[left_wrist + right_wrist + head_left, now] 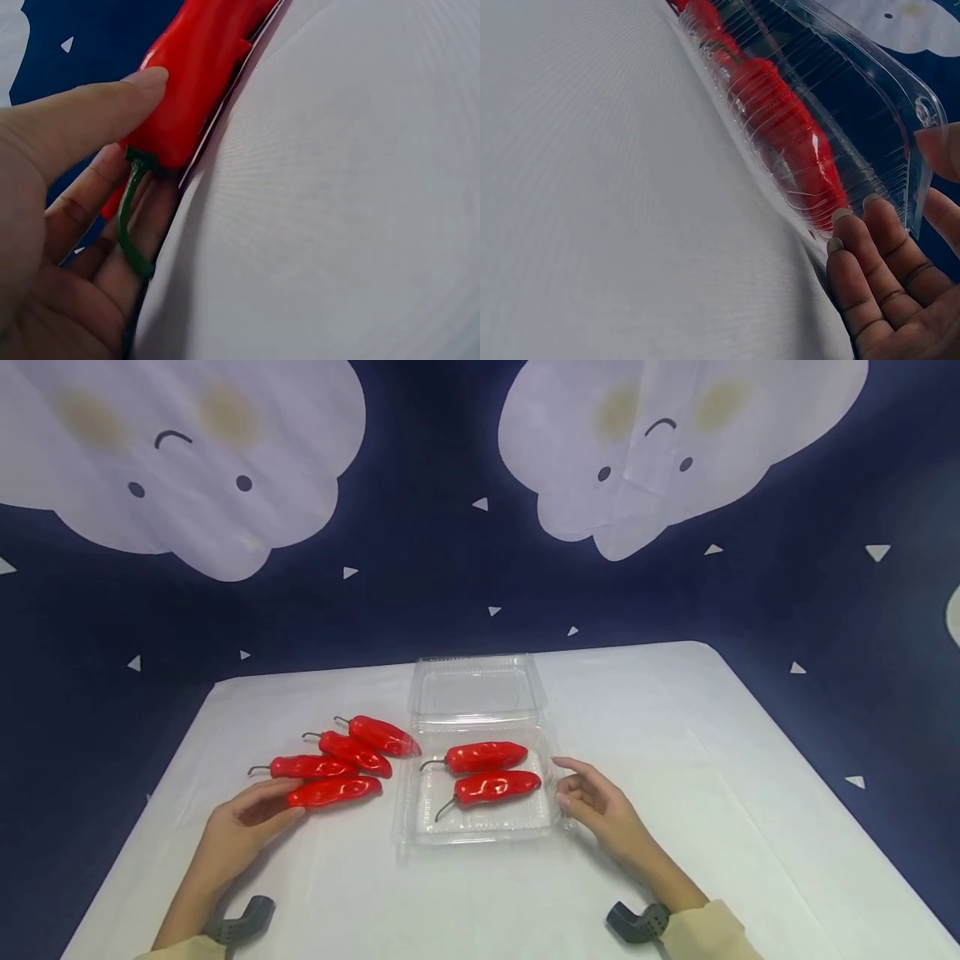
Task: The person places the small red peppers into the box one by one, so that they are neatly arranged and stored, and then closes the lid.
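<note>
A glossy red chili pepper (333, 791) with a green stem lies nearest the person on the left side of the table. My left hand (238, 832) pinches it by the stem end; in the left wrist view the thumb (112, 105) presses on its side and the fingers lie behind the stem. At the middle stands an open clear plastic clamshell container (480, 837), holding two red peppers (495, 787) side by side. My right hand (603, 810) holds the container's right edge, fingertips (847, 262) against its ribbed wall.
Several more red peppers (311, 767) lie fanned out just behind the held one, the farthest touching the container's left side. The container's lid (476, 689) is folded back, away from the person. White cloth covers the table (675, 718); a dark blue cloud-print backdrop (420, 593) hangs behind.
</note>
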{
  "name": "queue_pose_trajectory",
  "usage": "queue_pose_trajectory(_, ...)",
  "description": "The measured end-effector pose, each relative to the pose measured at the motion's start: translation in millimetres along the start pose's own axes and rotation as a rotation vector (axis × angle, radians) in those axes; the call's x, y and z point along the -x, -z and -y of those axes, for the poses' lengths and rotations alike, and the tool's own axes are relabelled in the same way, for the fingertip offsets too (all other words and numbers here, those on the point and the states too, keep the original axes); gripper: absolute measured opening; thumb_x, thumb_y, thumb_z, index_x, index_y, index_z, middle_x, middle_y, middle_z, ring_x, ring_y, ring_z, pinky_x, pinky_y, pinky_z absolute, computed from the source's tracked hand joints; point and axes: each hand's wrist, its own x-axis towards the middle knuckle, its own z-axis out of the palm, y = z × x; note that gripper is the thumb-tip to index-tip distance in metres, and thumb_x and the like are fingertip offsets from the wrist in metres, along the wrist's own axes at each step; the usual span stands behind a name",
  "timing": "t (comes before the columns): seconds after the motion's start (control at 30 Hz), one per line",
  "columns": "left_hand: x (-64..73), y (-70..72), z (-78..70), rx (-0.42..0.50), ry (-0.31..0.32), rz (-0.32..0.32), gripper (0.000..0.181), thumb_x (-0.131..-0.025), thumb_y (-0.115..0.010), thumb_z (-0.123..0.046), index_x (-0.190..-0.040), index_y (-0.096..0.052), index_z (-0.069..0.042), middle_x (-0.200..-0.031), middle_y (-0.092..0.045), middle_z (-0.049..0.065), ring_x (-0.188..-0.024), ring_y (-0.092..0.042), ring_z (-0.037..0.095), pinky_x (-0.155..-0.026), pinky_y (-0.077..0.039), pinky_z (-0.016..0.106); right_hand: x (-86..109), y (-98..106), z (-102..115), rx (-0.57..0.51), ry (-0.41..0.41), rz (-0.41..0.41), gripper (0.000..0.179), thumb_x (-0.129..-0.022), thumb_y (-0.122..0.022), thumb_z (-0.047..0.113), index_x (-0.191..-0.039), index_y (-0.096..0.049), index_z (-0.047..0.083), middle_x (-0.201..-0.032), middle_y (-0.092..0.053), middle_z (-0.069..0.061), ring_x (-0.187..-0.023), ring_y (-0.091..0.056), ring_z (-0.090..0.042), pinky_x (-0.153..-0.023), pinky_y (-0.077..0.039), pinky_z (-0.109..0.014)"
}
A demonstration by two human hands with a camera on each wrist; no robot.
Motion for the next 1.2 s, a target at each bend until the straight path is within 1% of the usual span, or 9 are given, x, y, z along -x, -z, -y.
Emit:
queue_pose_trajectory(0.13, -2.2, 3.7, -1.2, 0.037, -0.011, -0.007, 0.054, -0.089, -0.081, -0.036, -0.135, -0.066, -0.012, -0.135, -0.063, 0.013, -0.128, -0.057, 0.037, -0.085, -0.045, 0.006, -0.7, 0, 0, 0.007, 0.001, -0.012, 0.051, -0.099, -0.066, 0.007, -0.147, -0.050, 0.007, -0.108, -0.062, -0.020, -0.089, -0.066, -0.020, -0.076, -0.057, -0.024)
queue_pose_trajectory(0.23, -2.5, 7.9, -2.3, 0.069, 0.014, -0.036, 0.054, -0.089, -0.081, -0.035, -0.136, -0.065, -0.012, -0.140, -0.060, 0.014, -0.131, -0.053, 0.039, -0.086, -0.046, 0.008, -1.1, -1, -1, 0.000, -0.013, -0.010, 0.051, -0.099, -0.066, 0.008, -0.147, -0.050, 0.007, -0.109, -0.063, -0.020, -0.089, -0.066, -0.019, -0.076, -0.057, -0.024)
queue_pose_trajectory(0.33, -1.4, 9.3, -6.5, 0.091, 0.047, -0.059, 0.055, -0.090, -0.079, -0.039, -0.137, -0.065, -0.014, -0.143, -0.058, 0.013, -0.133, -0.051, 0.036, -0.087, -0.048, 0.010, -0.1, -1, -2, -0.004, -0.038, 0.004, 0.052, -0.099, -0.067, 0.009, -0.148, -0.049, 0.006, -0.110, -0.063, -0.021, -0.090, -0.067, -0.019, -0.077, -0.057, -0.025)
queue_pose_trajectory(0.4, -3.1, 5.5, -13.6, 0.110, 0.044, -0.059, 0.055, -0.090, -0.078, -0.041, -0.137, -0.065, -0.015, -0.144, -0.057, 0.011, -0.133, -0.051, 0.033, -0.087, -0.049, 0.011, 1.1, -1, -3, -0.004, -0.050, 0.006, 0.052, -0.099, -0.067, 0.009, -0.148, -0.049, 0.006, -0.110, -0.063, -0.022, -0.090, -0.067, -0.021, -0.078, -0.058, -0.026)
queue_pose_trajectory(0.6, -28.6, -25.7, -51.2, 0.203, -0.087, 0.005, 0.049, -0.091, -0.077, -0.042, -0.134, -0.067, -0.019, -0.138, -0.061, 0.004, -0.130, -0.052, 0.027, -0.089, -0.049, 0.012, 3.0, 1, -5, -0.014, -0.048, -0.023, 0.051, -0.098, -0.068, 0.009, -0.147, -0.050, 0.007, -0.110, -0.063, -0.021, -0.090, -0.067, -0.022, -0.078, -0.058, -0.025)
queue_pose_trajectory(0.77, -42.5, -58.0, -85.2, 0.344, -0.182, 0.098, 0.041, -0.087, -0.083, -0.034, -0.125, -0.073, -0.022, -0.129, -0.065, -0.002, -0.124, -0.055, 0.021, -0.091, -0.054, 0.019, 3.4, -1, -6, -0.022, -0.048, -0.015, 0.051, -0.099, -0.067, 0.009, -0.147, -0.050, 0.008, -0.110, -0.063, -0.022, -0.091, -0.067, -0.021, -0.079, -0.058, -0.025)
queue_pose_trajectory(0.93, -39.1, -87.3, -115.3, 0.424, -0.279, 0.196, 0.037, -0.085, -0.086, -0.024, -0.120, -0.076, -0.023, -0.124, -0.066, -0.004, -0.118, -0.060, 0.020, -0.095, -0.055, 0.027, 2.4, -3, -3, -0.019, -0.047, -0.012, 0.053, -0.098, -0.068, 0.010, -0.148, -0.049, 0.007, -0.110, -0.063, -0.021, -0.090, -0.067, -0.020, -0.078, -0.058, -0.026)
queue_pose_trajectory(1.07, -29.9, -104.7, -135.6, 0.411, -0.350, 0.273, 0.034, -0.085, -0.086, -0.023, -0.118, -0.076, -0.024, -0.124, -0.066, -0.005, -0.119, -0.061, 0.019, -0.094, -0.056, 0.032, 1.4, -3, 1, -0.016, -0.049, -0.015, 0.054, -0.098, -0.069, 0.010, -0.148, -0.049, 0.006, -0.110, -0.063, -0.019, -0.089, -0.066, -0.020, -0.077, -0.058, -0.025)
queue_pose_trajectory(1.2, -22.3, -114.9, -147.5, 0.381, -0.399, 0.300, 0.033, -0.084, -0.087, -0.023, -0.115, -0.077, -0.024, -0.122, -0.067, -0.006, -0.116, -0.063, 0.018, -0.092, -0.058, 0.035, 1.7, -1, 2, -0.014, -0.053, -0.006, 0.054, -0.098, -0.068, 0.009, -0.149, -0.048, 0.007, -0.110, -0.063, -0.019, -0.090, -0.066, -0.020, -0.079, -0.058, -0.025)
